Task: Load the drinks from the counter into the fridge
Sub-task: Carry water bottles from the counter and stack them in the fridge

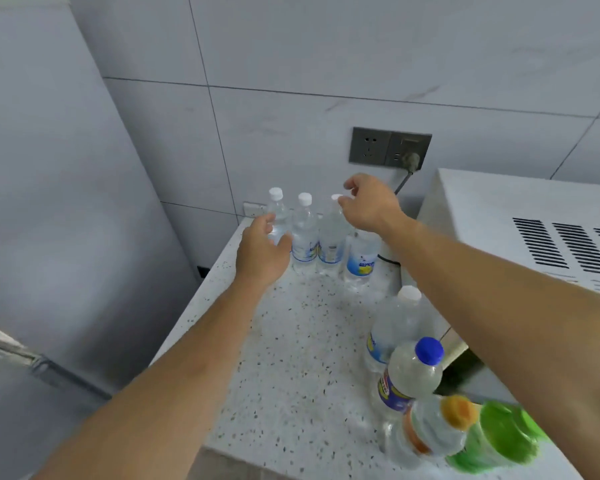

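Several clear water bottles with white caps stand in a row at the back of the speckled counter (291,358). My left hand (262,252) reaches the leftmost bottle (277,211), fingers and thumb spread on either side of its lower body. Beside it stand a second bottle (305,233) and a third bottle (331,240). My right hand (369,202) hovers at the third bottle's cap, fingers loosely curved and holding nothing. A fourth bottle (361,259) stands partly under my right wrist. The grey fridge (49,202) is on the left.
Near the counter's right front stand a white-capped water bottle (395,323), a blue-capped bottle (413,372), an orange-capped bottle (437,431) and a green bottle (499,438). A white vented appliance (516,220) fills the right. A wall socket (388,147) holds a plug and cord.
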